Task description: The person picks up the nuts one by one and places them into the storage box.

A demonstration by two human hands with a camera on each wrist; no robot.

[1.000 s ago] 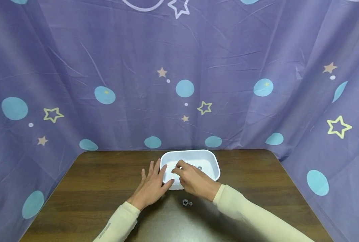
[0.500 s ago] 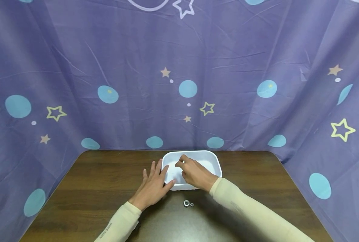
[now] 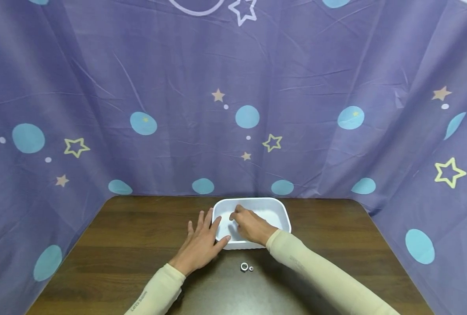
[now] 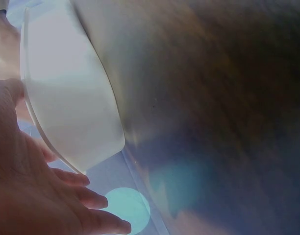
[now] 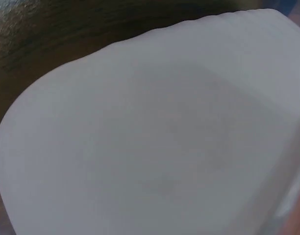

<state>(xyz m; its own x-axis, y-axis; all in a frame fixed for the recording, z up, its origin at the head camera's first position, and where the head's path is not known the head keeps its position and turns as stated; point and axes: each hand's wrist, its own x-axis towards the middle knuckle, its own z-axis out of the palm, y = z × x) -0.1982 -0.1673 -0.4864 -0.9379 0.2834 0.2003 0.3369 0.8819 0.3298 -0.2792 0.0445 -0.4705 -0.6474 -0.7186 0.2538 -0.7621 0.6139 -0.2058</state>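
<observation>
A white plastic tray [image 3: 274, 215] stands near the back of the table. My left hand [image 3: 198, 248] rests against its left end with fingers spread, thumb at the front corner; the left wrist view shows those fingers along the tray's rim [image 4: 42, 132]. Over the inside of the tray is my right hand [image 3: 254, 226], fingers curled and pointing down to the left. Its fingertips are too small to show whether anything is pinched there. In front of the tray a larger metal hex nut [image 3: 244, 267] lies beside a small nut [image 3: 251, 268].
The brown wooden table [image 3: 138, 245] extends to both sides of the tray. A purple curtain [image 3: 186, 131] with stars and blue dots hangs behind the table and along both sides. In the right wrist view the tray's white wall [image 5: 155, 127] fills most of the picture.
My right hand has dipped slightly within the tray. A nut seen inside the tray one second ago is no longer visible. The left hand keeps its place on the tray.
</observation>
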